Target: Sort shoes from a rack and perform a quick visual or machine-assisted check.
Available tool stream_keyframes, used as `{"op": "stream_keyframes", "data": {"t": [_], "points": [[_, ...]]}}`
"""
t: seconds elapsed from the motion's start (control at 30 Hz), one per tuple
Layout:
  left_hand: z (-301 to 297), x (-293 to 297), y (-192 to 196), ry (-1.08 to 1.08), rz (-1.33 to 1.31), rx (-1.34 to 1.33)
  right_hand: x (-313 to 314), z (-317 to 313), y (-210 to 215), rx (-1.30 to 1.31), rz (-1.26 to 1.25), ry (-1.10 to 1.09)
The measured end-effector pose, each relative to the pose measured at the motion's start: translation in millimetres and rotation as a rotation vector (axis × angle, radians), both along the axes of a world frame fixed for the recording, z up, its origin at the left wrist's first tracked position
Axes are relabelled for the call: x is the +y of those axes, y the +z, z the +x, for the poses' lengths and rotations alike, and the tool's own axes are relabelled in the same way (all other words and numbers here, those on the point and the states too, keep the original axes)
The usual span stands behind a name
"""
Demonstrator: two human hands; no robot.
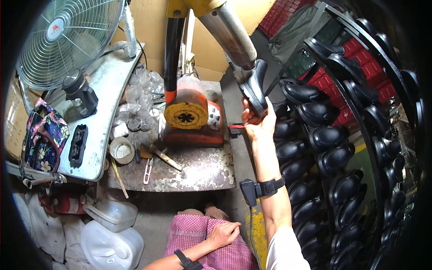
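My right hand (260, 121) grips a black leather shoe (253, 90) from below, with the thumb along its side. The shoe is raised and tilted just under the tip of a metal tube (229, 36), and whether they touch I cannot tell. My left hand (225, 235) rests on the pink checked cloth (193, 238) over my lap, its fingers loosely bent and holding nothing. Behind the worktable's front edge stands an orange and black machine with a round yellow face (186, 115).
The worn worktable (202, 168) holds a brush (164, 157), a white-handled cutter (147, 171) and a round pot (122, 150). Racks of black shoes (335, 150) line the right. A large fan (72, 36) and a side table (92, 153) stand left, above white plastic jugs (112, 247).
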State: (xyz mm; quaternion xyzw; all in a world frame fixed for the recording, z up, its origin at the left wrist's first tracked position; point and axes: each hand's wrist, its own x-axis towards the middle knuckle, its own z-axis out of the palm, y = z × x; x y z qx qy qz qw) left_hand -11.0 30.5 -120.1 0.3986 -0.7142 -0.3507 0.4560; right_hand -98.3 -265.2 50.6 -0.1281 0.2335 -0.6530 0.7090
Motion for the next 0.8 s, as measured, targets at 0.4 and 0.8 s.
{"op": "stream_keyframes", "data": {"t": [0.4, 0.8], "points": [[-2, -2, 7, -0.019, 0.018, 0.006, 51, -21, -9, 1.646, -0.398, -0.465], [0, 0, 4, -0.006, -0.012, -0.027, 3, -11, 31, 1.907, -0.282, -0.593]]}}
